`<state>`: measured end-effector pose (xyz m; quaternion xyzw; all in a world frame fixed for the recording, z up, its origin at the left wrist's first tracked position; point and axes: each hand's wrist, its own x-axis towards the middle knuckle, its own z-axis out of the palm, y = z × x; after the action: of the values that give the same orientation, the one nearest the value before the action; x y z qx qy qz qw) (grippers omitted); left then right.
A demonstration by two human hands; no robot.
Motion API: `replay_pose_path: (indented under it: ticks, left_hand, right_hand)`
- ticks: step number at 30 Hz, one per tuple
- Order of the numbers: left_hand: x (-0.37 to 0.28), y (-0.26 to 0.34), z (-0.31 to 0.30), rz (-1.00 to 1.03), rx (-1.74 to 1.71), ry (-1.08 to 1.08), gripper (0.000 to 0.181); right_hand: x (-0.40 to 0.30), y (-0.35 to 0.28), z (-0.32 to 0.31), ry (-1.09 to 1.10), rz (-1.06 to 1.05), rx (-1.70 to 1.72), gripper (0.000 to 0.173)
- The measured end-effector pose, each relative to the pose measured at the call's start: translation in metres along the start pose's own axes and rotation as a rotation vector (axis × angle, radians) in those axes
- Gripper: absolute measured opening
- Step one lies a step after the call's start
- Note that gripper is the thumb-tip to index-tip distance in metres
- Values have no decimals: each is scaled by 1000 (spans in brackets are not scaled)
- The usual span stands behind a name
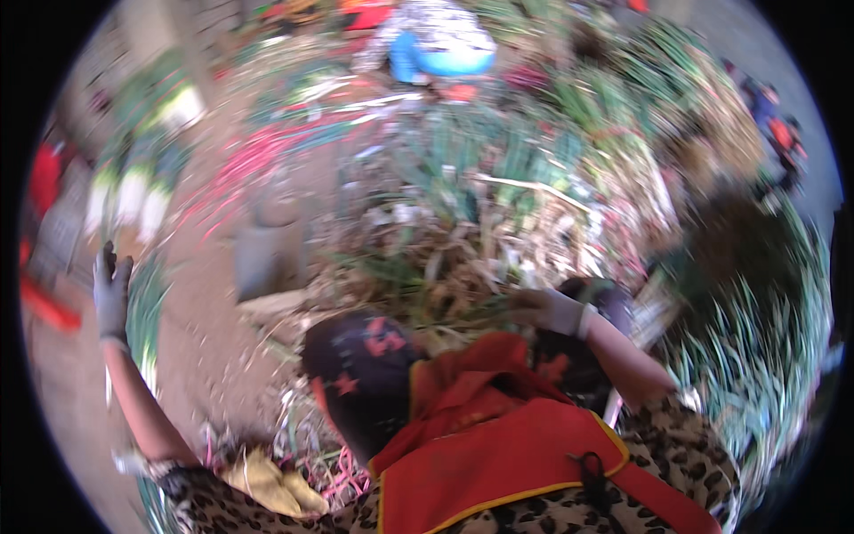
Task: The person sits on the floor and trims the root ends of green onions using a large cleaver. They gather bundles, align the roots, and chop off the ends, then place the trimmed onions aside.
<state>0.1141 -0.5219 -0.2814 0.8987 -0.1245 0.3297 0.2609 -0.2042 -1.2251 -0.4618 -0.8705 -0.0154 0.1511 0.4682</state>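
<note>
My left hand (115, 294), in a grey glove, stretches out to the far left with its fingers apart and nothing visible in it. Just beyond its fingertips lie bundles of large green onions (130, 197) with white stalks. More long green onions (148, 307) rest on the ground beside and below this hand. My right hand (548, 311), also gloved, is at my right knee, close to the heap of dry husks and onion leaves (467, 267). Its fingers are blurred, so whether they hold anything is unclear. A red apron (494, 460) with yellow trim covers my lap.
Pink and red ties (260, 153) are spread on the dirt floor. A grey block-like object (267, 260) stands ahead of my left knee. Untrimmed onions (754, 360) are piled at the right. Another person (434, 43) crouches at the far side. Yellow cloth or gloves (267, 482) lie at lower left.
</note>
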Motion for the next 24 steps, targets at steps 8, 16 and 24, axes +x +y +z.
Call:
replay_pose_path:
  ticks: [8,16,24]
  left_hand:
    - [-90,421,247,210,-873,-781,32]
    - [-139,487,361,162,-930,-1283,30]
    - [-143,487,387,271,-749,-1302,28]
  right_hand:
    - [-10,83,-44,-45,261,-85,35]
    - [-7,211,-48,569,698,-322,69]
    - [50,136,120,158,533,-522,78]
